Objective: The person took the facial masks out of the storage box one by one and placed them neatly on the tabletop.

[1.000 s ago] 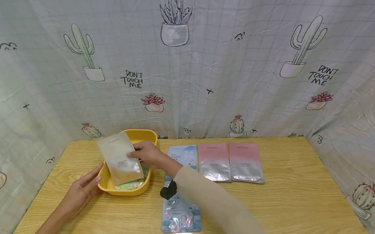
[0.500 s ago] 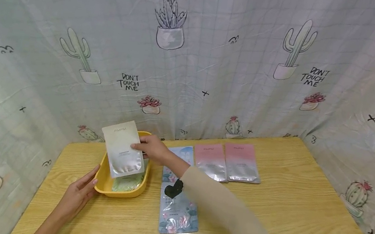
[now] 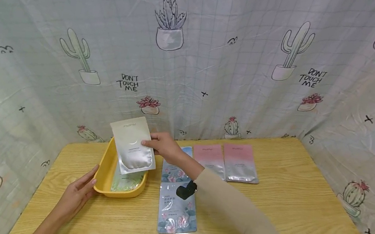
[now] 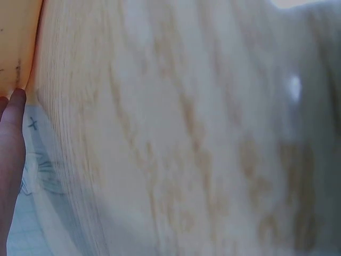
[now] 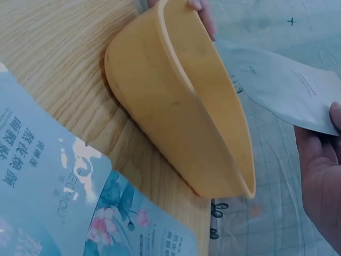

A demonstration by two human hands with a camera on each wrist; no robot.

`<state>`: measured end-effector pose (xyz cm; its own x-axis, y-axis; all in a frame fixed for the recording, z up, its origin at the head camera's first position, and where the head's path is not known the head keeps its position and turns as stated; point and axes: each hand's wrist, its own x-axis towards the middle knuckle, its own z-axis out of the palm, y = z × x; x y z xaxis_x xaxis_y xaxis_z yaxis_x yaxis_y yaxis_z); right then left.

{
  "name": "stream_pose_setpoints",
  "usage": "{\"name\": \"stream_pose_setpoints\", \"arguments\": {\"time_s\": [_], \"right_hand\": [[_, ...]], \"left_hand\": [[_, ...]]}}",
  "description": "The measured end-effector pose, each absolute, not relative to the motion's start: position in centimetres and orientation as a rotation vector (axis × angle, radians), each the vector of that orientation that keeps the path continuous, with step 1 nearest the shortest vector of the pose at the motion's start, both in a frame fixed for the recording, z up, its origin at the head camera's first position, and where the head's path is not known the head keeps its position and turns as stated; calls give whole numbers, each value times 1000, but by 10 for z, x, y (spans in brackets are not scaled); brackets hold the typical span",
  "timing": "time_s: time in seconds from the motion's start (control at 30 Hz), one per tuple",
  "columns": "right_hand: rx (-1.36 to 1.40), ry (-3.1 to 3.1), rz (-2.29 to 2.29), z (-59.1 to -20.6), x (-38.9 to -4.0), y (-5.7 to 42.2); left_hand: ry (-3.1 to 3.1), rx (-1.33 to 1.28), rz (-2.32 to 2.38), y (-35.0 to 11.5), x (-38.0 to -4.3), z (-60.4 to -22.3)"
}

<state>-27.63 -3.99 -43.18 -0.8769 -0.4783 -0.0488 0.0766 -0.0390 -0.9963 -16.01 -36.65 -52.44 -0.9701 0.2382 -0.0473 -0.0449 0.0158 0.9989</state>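
Observation:
My right hand [image 3: 165,146] pinches the right edge of a cream-to-silver face mask sachet [image 3: 131,145], thumb across its front. The sachet is tilted above a yellow plastic basin [image 3: 101,175], overlapping its far part in the head view. Inside the basin lies a green-patterned sachet [image 3: 124,182], partly hidden. My left hand [image 3: 76,193] holds the basin's left rim; in the right wrist view its fingers [image 5: 208,18] show at that rim. The right wrist view also has the held sachet [image 5: 290,82] hanging beyond the basin's opening, between thumb and fingers.
Right of the basin, two blue lotus-print sachets [image 3: 177,208] lie end to end, the far one partly behind the right arm. Two pink-to-silver sachets [image 3: 240,163] lie side by side farther right. A cactus-print curtain [image 3: 190,52] hangs behind the wooden table [image 3: 288,197].
My right hand has lifted the cream sachet out of the basin and moved it slightly right, exposing more of the basin's left interior. My left hand stays at the rim.

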Motion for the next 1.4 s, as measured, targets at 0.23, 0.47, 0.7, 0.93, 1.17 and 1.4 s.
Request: {"name": "stream_pose_setpoints", "arguments": {"time_s": [0.23,0.47,0.7,0.93,1.17,1.4], "right_hand": [[-393,1839,-1994,-432,-270,-26],[-353,1825,-2016,-433,-267,-14],[-341,1802,-2059,-438,-264,1],[-334,1788,-2070,-439,-257,22],[-313,1773,-2091,-443,-252,45],[-242,1793,-2089,-450,-248,70]], "left_hand": [[2083,159,2047,-366,-156,-526],[2075,166,2054,-366,-156,-525],[2063,207,2055,-366,-157,-526],[2061,218,2060,-365,-157,-526],[2036,231,2087,-364,-157,-525],[2050,209,2074,-363,-156,-523]]}}
